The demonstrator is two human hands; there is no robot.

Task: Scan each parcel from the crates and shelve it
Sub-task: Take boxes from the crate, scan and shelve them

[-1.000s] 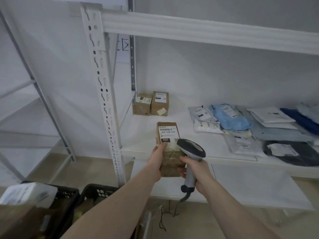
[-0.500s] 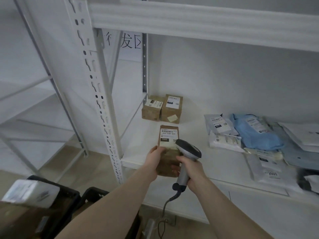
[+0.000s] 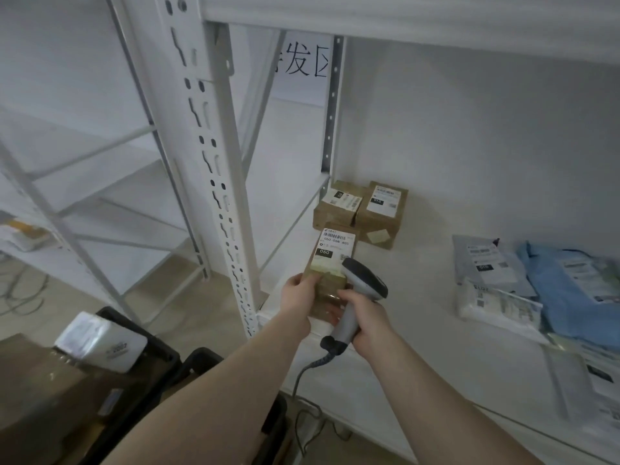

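My left hand (image 3: 299,296) grips the near end of a brown cardboard parcel (image 3: 330,263) with a white barcode label, held over the left front of the white shelf (image 3: 419,333). My right hand (image 3: 369,320) grips the handle of a grey corded barcode scanner (image 3: 360,290), whose head sits right over the parcel's near half. Two more brown boxes (image 3: 360,213) stand at the shelf's back left corner. Black crates (image 3: 161,350) with a white parcel (image 3: 100,345) and cardboard boxes sit at the lower left.
Grey, white and blue soft mail bags (image 3: 523,283) lie across the shelf's right side. A perforated white upright (image 3: 214,169) stands just left of my hands. An upper shelf beam (image 3: 436,21) runs overhead. Another white rack (image 3: 67,169) stands at the left.
The view has swung closer and to the left, so the shelf's back left corner is nearer. Both hands moved with the parcel and scanner toward the two boxes, with their grips unchanged.
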